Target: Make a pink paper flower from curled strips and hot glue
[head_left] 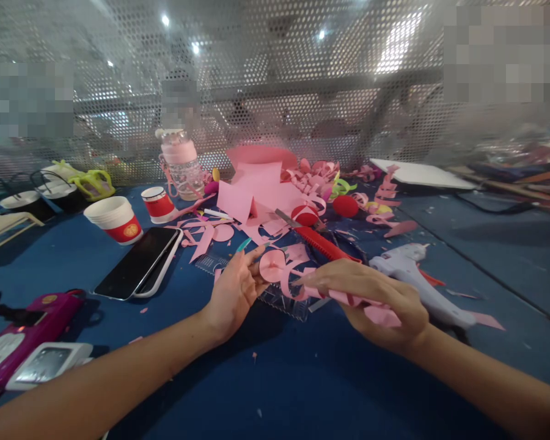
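A curled pink paper strip [288, 282] stretches between my two hands above the blue table. Its round, coiled end [272, 266] rests against the fingers of my left hand [239, 286], whose thumb and fingers close on it. My right hand [378, 299] wraps around the longer, spiralling part, and a pink end sticks out below the fingers. Under the strip lies a clear patterned plastic stencil [284, 302]. Just beyond my right hand is a red utility knife [325, 243] with its blade out. A white glue gun [421, 284] lies right of that hand.
Pink paper sheets [263, 189] and curled scraps [314, 174] pile up at the back. To the left are a phone [137, 263], stacked paper cups [114, 220], a bottle [182, 165] and a magenta device [32, 333]. A perforated metal screen [256, 91] stands behind.
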### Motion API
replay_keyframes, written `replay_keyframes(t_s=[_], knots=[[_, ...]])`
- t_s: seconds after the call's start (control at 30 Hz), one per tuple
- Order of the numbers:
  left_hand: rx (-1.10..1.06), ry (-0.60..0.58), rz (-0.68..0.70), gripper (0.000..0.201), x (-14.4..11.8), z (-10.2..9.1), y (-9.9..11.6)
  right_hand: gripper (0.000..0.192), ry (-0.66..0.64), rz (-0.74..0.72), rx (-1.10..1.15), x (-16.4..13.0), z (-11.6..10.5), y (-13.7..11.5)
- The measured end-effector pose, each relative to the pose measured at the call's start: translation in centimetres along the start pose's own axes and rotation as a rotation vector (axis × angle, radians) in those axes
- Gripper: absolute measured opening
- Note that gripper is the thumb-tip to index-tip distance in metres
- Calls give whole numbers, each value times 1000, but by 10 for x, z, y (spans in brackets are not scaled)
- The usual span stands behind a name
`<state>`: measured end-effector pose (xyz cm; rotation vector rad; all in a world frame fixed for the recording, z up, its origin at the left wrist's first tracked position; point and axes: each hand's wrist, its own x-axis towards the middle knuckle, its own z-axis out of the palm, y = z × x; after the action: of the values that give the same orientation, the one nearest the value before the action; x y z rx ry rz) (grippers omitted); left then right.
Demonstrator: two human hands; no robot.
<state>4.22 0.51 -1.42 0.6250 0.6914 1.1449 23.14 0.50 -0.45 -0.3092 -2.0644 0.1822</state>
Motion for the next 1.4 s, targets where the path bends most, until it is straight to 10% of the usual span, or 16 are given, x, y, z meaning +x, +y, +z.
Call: replay_keyframes(t_s=[1.4], knots=[[82,-109,170,49,-5,-2,-8,49,112,21,-41,6,1,-3]])
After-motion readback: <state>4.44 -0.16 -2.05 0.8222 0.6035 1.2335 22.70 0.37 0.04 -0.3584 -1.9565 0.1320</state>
